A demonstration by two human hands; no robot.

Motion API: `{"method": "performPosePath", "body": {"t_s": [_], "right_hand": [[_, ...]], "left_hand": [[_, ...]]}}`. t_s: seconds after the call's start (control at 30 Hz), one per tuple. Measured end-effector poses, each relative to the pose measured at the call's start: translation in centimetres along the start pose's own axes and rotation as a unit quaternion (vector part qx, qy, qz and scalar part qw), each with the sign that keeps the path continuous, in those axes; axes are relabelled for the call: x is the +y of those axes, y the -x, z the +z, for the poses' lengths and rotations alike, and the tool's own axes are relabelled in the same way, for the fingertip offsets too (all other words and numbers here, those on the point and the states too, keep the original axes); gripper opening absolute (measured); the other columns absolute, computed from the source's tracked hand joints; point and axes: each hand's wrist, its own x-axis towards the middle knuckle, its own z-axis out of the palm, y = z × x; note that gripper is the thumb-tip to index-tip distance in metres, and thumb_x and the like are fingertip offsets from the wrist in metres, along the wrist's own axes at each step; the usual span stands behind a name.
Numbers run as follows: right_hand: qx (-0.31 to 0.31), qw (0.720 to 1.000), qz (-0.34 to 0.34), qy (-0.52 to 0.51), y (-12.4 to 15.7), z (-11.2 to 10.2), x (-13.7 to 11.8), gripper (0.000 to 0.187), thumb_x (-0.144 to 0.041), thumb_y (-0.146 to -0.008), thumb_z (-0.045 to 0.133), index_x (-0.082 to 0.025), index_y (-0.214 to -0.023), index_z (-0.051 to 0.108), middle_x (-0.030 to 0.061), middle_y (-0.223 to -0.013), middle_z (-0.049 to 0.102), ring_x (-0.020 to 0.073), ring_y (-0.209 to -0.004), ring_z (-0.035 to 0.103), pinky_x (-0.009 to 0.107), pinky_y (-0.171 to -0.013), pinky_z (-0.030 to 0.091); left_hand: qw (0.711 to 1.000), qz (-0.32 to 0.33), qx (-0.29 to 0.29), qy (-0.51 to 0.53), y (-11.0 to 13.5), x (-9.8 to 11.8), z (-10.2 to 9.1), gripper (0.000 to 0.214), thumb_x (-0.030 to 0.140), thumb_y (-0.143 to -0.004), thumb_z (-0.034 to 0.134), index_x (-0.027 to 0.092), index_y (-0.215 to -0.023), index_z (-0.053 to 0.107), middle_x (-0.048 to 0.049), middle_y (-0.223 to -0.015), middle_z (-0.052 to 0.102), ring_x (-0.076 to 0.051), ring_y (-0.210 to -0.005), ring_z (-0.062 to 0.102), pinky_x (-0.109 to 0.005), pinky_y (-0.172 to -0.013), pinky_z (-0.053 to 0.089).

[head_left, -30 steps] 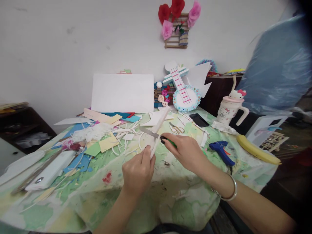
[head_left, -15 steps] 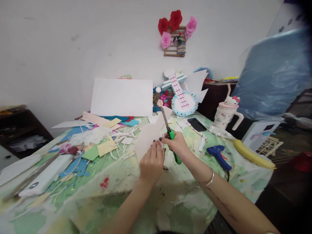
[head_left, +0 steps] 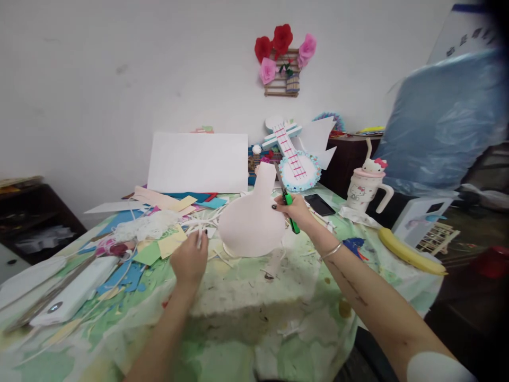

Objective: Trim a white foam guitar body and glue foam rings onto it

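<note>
I see a big table with a green and white cloth [head_left: 226,339]. A white board [head_left: 199,162] leans at the back. Just right of it is a toy guitar [head_left: 295,159] with pink lines. In front of them, my white paper shape [head_left: 252,225] is up at the middle of the table. It has a round bottom and a long neck on top. I can't tell if its bottom touches the cloth. My right hand [head_left: 295,210] is at its right side, fingers closed tight on the paper's edge and on a knife [head_left: 293,223] with a green handle. My left hand [head_left: 191,260] is a bit blurry, near some thin white strips [head_left: 193,223]. I can't tell if its fingers pinch one.
</note>
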Motion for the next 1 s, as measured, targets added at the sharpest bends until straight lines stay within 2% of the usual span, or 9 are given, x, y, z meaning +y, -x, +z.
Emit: {"method": "performPosePath", "body": {"t_s": [0.1, 0.17, 0.23, 0.3, 0.37, 0.47, 0.57, 0.77, 1.0], "right_hand": [[-0.034, 0.999, -0.011, 0.004, -0.7, 0.0, -0.2, 0.033, -0.027, -0.045, 0.075, -0.013, -0.072, 0.063, -0.0037, -0.055, 0.055, 0.0045, -0.041, 0.037, 0.021, -0.039, 0.026], [-0.058, 0.998, -0.020, 0.008, -0.8, 0.6, -0.6, 0.031, -0.027, -0.046, 0.074, -0.012, -0.071, 0.064, -0.0026, -0.054, 0.056, 0.0049, -0.042, 0.038, 0.021, -0.039, 0.027], [-0.076, 0.997, -0.031, 0.013, -0.7, 1.5, -1.1, 0.029, -0.027, -0.048, 0.074, -0.012, -0.071, 0.065, -0.0021, -0.054, 0.057, 0.0051, -0.042, 0.039, 0.021, -0.039, 0.028], [-0.087, 0.995, -0.042, 0.017, -0.7, 2.3, -1.7, 0.028, -0.026, -0.050, 0.074, -0.012, -0.072, 0.065, -0.0025, -0.055, 0.057, 0.0050, -0.042, 0.040, 0.021, -0.040, 0.029], [-0.091, 0.994, -0.051, 0.020, -0.8, 2.7, -1.9, 0.027, -0.026, -0.051, 0.073, -0.012, -0.073, 0.065, -0.0034, -0.055, 0.056, 0.0051, -0.043, 0.040, 0.021, -0.040, 0.030], [-0.083, 0.995, -0.053, 0.026, -0.9, 2.5, -1.5, 0.027, -0.027, -0.052, 0.073, -0.012, -0.072, 0.065, -0.0046, -0.051, 0.054, 0.0051, -0.041, 0.040, 0.021, -0.040, 0.030], [-0.071, 0.996, -0.038, 0.035, -0.7, 1.6, -0.1, 0.027, -0.027, -0.050, 0.073, -0.011, -0.069, 0.064, -0.0036, -0.051, 0.055, 0.0050, -0.039, 0.039, 0.021, -0.039, 0.029], [-0.033, 0.999, -0.015, 0.032, 0.6, 1.1, 3.1, 0.027, -0.029, -0.050, 0.072, -0.012, -0.067, 0.061, -0.0065, -0.044, 0.048, 0.0049, -0.038, 0.037, 0.022, -0.040, 0.028], [-0.006, 0.999, -0.016, 0.037, 0.6, 1.1, 3.8, 0.025, -0.028, -0.050, 0.070, -0.012, -0.067, 0.062, -0.0065, -0.044, 0.048, 0.0055, -0.038, 0.036, 0.022, -0.039, 0.026]], "left_hand": [[0.994, -0.042, -0.099, 0.020, -2.4, -1.2, 0.1, 0.049, 0.049, -0.082, 0.045, 0.014, -0.112, 0.059, -0.0159, -0.091, 0.068, -0.029, -0.079, 0.063, -0.035, -0.067, 0.044], [0.985, -0.022, -0.100, 0.136, -3.7, -0.8, 0.1, 0.053, 0.051, -0.082, 0.043, 0.014, -0.118, 0.055, -0.0162, -0.111, 0.064, -0.027, -0.092, 0.061, -0.037, -0.078, 0.044], [0.951, 0.015, -0.103, 0.291, -4.8, 0.2, 0.0, 0.051, 0.050, -0.084, 0.041, 0.016, -0.119, 0.055, -0.0122, -0.121, 0.059, -0.023, -0.100, 0.059, -0.033, -0.084, 0.044], [0.902, 0.046, -0.149, 0.402, -5.8, 1.2, 0.2, 0.052, 0.052, -0.082, 0.045, 0.016, -0.117, 0.056, -0.0104, -0.113, 0.063, -0.021, -0.096, 0.059, -0.029, -0.078, 0.046], [0.870, 0.057, -0.205, 0.444, -6.6, 1.8, 0.6, 0.051, 0.054, -0.079, 0.049, 0.014, -0.108, 0.061, -0.0080, -0.093, 0.067, -0.019, -0.080, 0.060, -0.025, -0.066, 0.045], [0.834, 0.022, -0.253, 0.490, -7.3, 1.8, 1.3, 0.047, 0.055, -0.075, 0.054, 0.012, -0.092, 0.064, -0.0037, -0.074, 0.065, -0.015, -0.062, 0.056, -0.023, -0.055, 0.040], [0.798, -0.017, -0.268, 0.540, -7.2, 1.0, 1.8, 0.047, 0.055, -0.073, 0.057, 0.012, -0.090, 0.062, -0.0029, -0.073, 0.063, -0.014, -0.061, 0.054, -0.022, -0.055, 0.039], [0.780, -0.029, -0.287, 0.555, -7.2, 0.1, 2.5, 0.054, 0.061, -0.069, 0.057, 0.012, -0.092, 0.061, -0.0047, -0.075, 0.064, -0.015, -0.064, 0.057, -0.024, -0.058, 0.042], [0.797, -0.016, -0.300, 0.524, -7.5, 0.7, 1.7, 0.063, 0.065, -0.067, 0.056, 0.011, -0.098, 0.062, -0.0079, -0.080, 0.067, -0.018, -0.067, 0.059, -0.025, -0.058, 0.043]]}}
